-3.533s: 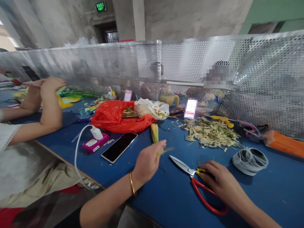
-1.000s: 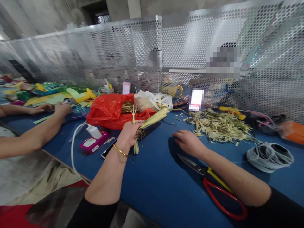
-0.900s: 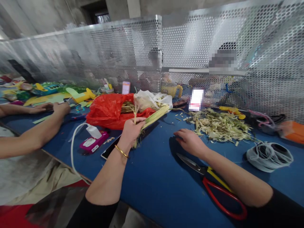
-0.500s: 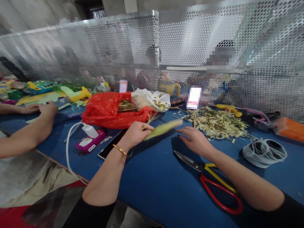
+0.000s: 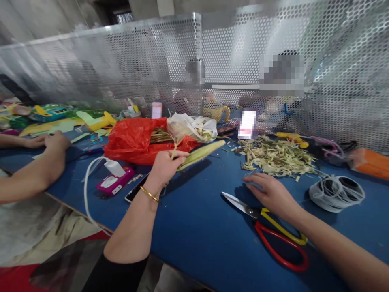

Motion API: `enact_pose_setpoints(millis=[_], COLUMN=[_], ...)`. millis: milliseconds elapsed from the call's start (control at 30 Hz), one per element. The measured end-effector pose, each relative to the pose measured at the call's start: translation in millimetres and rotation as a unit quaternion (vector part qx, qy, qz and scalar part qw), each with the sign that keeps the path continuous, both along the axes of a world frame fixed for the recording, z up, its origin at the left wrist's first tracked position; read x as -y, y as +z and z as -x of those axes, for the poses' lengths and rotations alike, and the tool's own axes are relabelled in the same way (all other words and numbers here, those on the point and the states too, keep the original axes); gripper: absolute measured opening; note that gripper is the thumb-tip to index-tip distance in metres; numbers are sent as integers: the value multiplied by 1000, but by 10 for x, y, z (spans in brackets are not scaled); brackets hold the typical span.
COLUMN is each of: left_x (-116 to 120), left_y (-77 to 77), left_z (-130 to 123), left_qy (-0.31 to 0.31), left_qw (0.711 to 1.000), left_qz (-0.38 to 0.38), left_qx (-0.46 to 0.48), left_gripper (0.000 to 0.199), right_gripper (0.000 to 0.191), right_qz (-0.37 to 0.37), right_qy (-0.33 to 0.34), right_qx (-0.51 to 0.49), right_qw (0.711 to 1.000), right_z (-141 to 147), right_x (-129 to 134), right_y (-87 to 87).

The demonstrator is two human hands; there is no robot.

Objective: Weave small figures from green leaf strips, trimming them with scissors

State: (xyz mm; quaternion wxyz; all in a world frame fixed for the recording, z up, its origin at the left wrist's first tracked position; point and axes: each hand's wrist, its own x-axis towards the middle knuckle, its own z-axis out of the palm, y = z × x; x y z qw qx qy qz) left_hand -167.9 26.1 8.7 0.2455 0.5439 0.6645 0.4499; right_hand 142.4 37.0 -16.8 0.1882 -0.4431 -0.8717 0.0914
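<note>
My left hand [image 5: 165,164], with a gold bangle at the wrist, is closed around a bundle of pale green leaf strips [image 5: 202,156] that look like corn husk. The bundle's broad end points up and to the right above the table, and thin stalks stick up behind my fingers. My right hand [image 5: 272,194] reaches low over the table, fingers stretched out to the left, with no object visible in it. Below it lie scissors [image 5: 253,213] with one red and one yellow handle, blades slightly apart. A spool of white string [image 5: 336,194] stands to its right.
Beyond my right hand lies a heap of leaf trimmings [image 5: 279,156]. A red plastic bag [image 5: 130,140], a white bag [image 5: 191,125] and a purple power socket [image 5: 115,180] sit on the blue table [image 5: 197,227]. A co-worker's hands [image 5: 54,142] are at left. A perforated metal screen [image 5: 152,61] runs behind.
My left hand has drawn slightly left and up with the leaf bundle. My right hand has moved right and toward me, away from the bundle.
</note>
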Motion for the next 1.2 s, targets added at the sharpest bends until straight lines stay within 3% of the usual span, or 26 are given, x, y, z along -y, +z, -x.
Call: enact_pose_setpoints(millis=[100, 300, 533, 700, 833, 1000, 1067, 1200], left_x=[2, -16, -24, -6, 4, -13, -20, -24], left_y=[32, 26, -26, -16, -1, -4, -7, -14], left_z=[48, 92, 126, 75, 25, 9, 10, 4], left_qy=[42, 75, 83, 83, 59, 72, 77, 87], left_qw=[997, 993, 994, 984, 979, 973, 971, 965], left_qz=[-37, -50, -65, -34, -18, -5, -4, 6], left_qx=[58, 79, -23, -156, -192, -218, -225, -247], left_gripper=[32, 32, 30, 29, 30, 31, 31, 31], right_gripper=[27, 27, 28, 26, 28, 32, 32, 30], right_qz=[17, 39, 40, 24, 9, -21, -37, -88], right_qy=[0, -5, 10, 26, 51, 86, 51, -96], right_qx=[5, 16, 22, 37, 58, 103, 112, 75], right_qw=[1000, 999, 999, 999, 997, 991, 992, 989], right_z=[-108, -322, -453, -361, -193, 47, 71, -118], right_x=[118, 326, 406, 350, 226, 13, -25, -28], right_y=[14, 18, -61, -45, 12, 22, 35, 151])
